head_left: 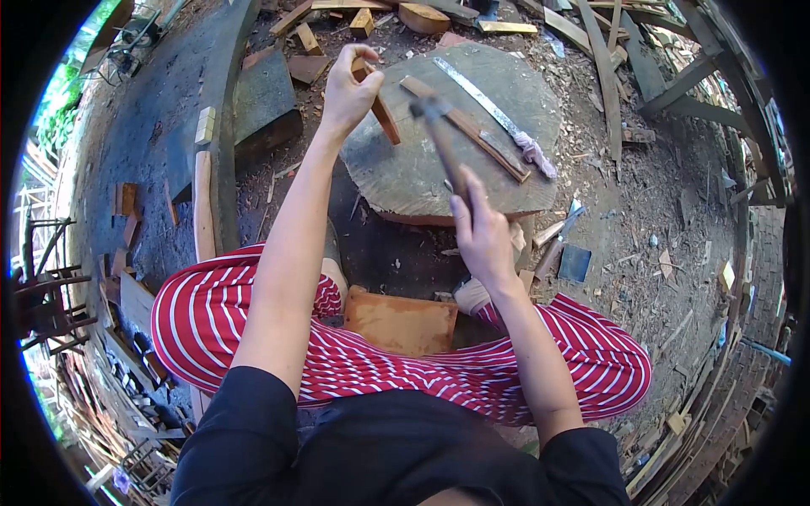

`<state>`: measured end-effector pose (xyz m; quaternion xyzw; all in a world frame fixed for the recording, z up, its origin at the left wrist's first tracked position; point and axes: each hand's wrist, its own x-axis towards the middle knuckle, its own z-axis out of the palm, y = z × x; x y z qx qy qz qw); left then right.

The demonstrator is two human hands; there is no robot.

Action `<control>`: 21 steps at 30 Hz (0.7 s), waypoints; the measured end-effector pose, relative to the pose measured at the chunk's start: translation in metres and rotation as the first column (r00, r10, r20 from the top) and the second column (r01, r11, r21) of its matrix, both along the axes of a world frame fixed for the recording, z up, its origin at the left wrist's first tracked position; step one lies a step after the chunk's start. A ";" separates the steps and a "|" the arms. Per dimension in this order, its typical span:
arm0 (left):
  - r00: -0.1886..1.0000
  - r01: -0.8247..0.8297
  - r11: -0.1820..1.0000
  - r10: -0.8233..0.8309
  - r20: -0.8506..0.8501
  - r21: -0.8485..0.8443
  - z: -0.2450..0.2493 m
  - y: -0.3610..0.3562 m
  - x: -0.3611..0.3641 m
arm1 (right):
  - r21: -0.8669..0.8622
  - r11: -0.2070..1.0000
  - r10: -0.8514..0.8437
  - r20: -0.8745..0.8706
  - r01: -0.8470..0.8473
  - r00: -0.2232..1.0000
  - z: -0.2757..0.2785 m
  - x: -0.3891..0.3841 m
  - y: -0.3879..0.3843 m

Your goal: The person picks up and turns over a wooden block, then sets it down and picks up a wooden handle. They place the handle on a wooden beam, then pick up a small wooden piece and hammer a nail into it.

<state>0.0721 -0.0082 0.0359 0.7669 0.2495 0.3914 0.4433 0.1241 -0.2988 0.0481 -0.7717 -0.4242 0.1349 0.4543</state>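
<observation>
My left hand (348,94) is closed around a reddish-brown wooden piece (386,120), standing it on end over the left side of a round tree stump (523,76). In my right hand (487,236) is the handle of a hammer (445,152). The hammer's head, blurred, is raised over the stump to the right of the wooden piece. On the stump lie a long wooden strip (460,124) and a long pale metal blade (477,94), whose grip is wrapped in cloth.
A flat orange-brown board (401,323) lies between my legs. Wood offcuts (424,18) are strewn beyond the stump, and a dark block (268,97) stands to its left. A long beam (221,110) runs along the left. Wood chips cover the ground at right.
</observation>
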 end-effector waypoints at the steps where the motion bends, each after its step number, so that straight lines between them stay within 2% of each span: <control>1: 1.000 -0.002 1.000 0.002 0.002 -0.028 -0.002 0.003 -0.003 | -0.128 0.991 0.029 0.008 -0.028 1.000 -0.020 0.004 -0.002; 2: 1.000 0.000 0.998 0.000 -0.003 -0.056 -0.004 0.007 -0.006 | -0.253 0.966 0.054 0.005 -0.051 0.999 -0.031 0.004 -0.001; 3: 1.000 -0.016 0.993 0.016 -0.006 -0.117 -0.006 0.011 -0.009 | -0.246 0.968 0.056 0.005 -0.053 0.998 -0.025 0.003 0.005; 5: 0.999 -0.038 0.995 0.037 -0.011 -0.093 -0.005 0.013 -0.014 | -0.039 0.999 0.017 -0.093 -0.021 0.996 0.004 -0.007 0.009; 6: 0.999 -0.042 0.997 0.042 -0.004 -0.061 -0.007 0.011 -0.016 | -0.016 1.000 -0.011 -0.139 0.009 0.990 0.019 -0.011 0.012; 8: 0.997 -0.068 0.991 0.071 0.015 -0.113 -0.006 0.007 -0.010 | 0.089 0.996 -0.019 -0.040 0.022 0.999 0.030 -0.013 0.018; 9: 0.997 -0.074 0.991 0.074 -0.005 -0.114 -0.007 0.006 -0.010 | 0.088 0.996 -0.012 -0.039 0.016 0.999 0.023 -0.013 0.018; 10: 0.997 -0.081 0.991 0.079 -0.021 -0.107 -0.009 0.009 -0.011 | 0.064 0.998 -0.007 0.035 0.005 0.999 0.009 -0.012 0.020; 11: 0.998 -0.056 0.993 0.060 0.034 -0.106 -0.011 0.011 -0.010 | 0.042 0.999 -0.002 0.114 -0.003 0.993 -0.002 -0.008 0.022; 12: 0.993 -0.117 0.992 0.116 -0.025 -0.055 -0.008 0.012 -0.009 | 0.053 0.999 0.004 0.126 -0.011 0.992 -0.005 -0.003 0.021; 14: 0.995 -0.097 0.990 0.096 -0.022 -0.097 -0.008 0.014 -0.012 | -0.265 0.964 -0.031 -0.062 0.013 0.998 -0.014 0.005 0.015; 15: 0.994 -0.107 0.991 0.107 -0.004 -0.085 -0.015 0.013 -0.018 | -0.209 0.977 -0.075 -0.135 0.045 0.988 -0.001 0.003 0.013; 18: 0.995 -0.093 0.992 0.094 0.015 -0.086 -0.012 0.009 -0.015 | 0.081 0.997 -0.010 -0.050 0.014 0.999 0.022 -0.002 0.018; 21: 0.989 -0.149 0.989 0.149 0.002 0.012 -0.007 -0.006 -0.010 | -0.038 0.999 -0.028 -0.052 0.026 0.998 0.036 -0.010 0.022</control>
